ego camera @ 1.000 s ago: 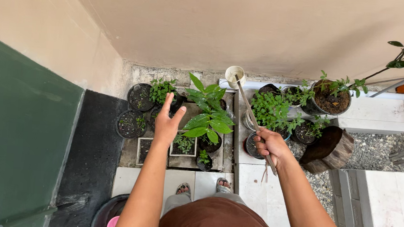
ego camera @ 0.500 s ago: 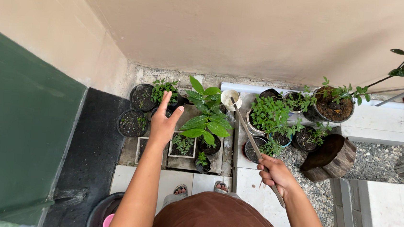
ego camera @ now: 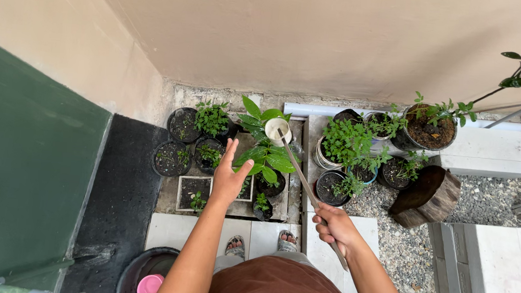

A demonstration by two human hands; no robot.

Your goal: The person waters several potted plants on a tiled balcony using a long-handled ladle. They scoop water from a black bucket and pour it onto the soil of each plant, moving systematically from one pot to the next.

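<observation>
Gripping a long-handled dipper [ego camera: 285, 143], the right hand [ego camera: 333, 225] hangs above tiled floor [ego camera: 173, 229]; left hand [ego camera: 229, 178] spread empty.

A group of round black plastic plant pots [ego camera: 181, 125] sits in the middle of the frame, by the wall. The hollow brown wooden log [ego camera: 425, 195] lies to their right on gravel. The round black bucket [ego camera: 139, 270] with a small pink cup [ego camera: 149, 287] inside sits at the bottom left.
</observation>
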